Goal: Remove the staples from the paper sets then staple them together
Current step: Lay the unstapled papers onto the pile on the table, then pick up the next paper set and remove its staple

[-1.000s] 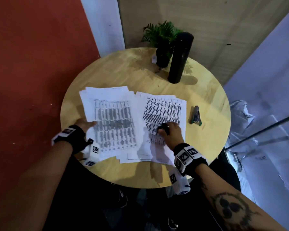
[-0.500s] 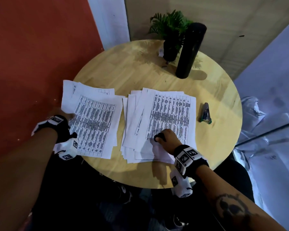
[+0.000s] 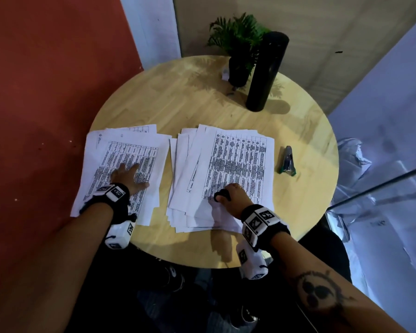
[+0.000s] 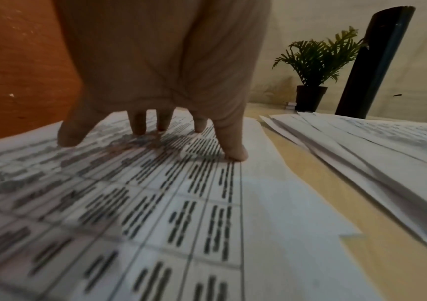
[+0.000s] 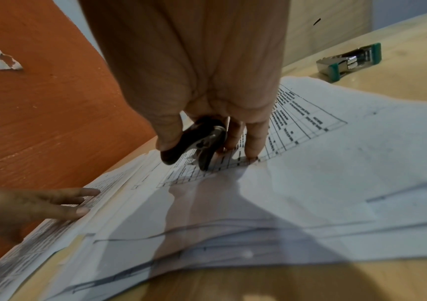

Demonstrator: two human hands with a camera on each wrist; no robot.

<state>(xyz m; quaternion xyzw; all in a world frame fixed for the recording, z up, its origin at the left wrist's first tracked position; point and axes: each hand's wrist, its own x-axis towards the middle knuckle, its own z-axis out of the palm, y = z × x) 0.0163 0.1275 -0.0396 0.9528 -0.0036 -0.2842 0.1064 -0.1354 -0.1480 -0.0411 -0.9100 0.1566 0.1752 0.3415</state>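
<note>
Black and steel, the staple remover (image 5: pixel 199 142) sits pinched between thumb and forefinger of the right hand (image 3: pixel 233 197), whose other fingertips (image 5: pixel 252 150) press the near end of the right-hand paper stack (image 3: pixel 238 164). That grip is closed on the tool, its claws touching the sheet. Whether a staple lies under them I cannot tell; the print hides it. The left hand (image 3: pixel 127 176) lies flat, fingers spread, holding nothing, on the left-hand paper set (image 3: pixel 120 150), just beside the other on the round wooden desk (image 3: pixel 178 102). I'd judge the removing step under way. Next the claws need a staple to bite, papers pinned. A stapler (image 3: pixel 287 162) waits near the right stack.
</note>
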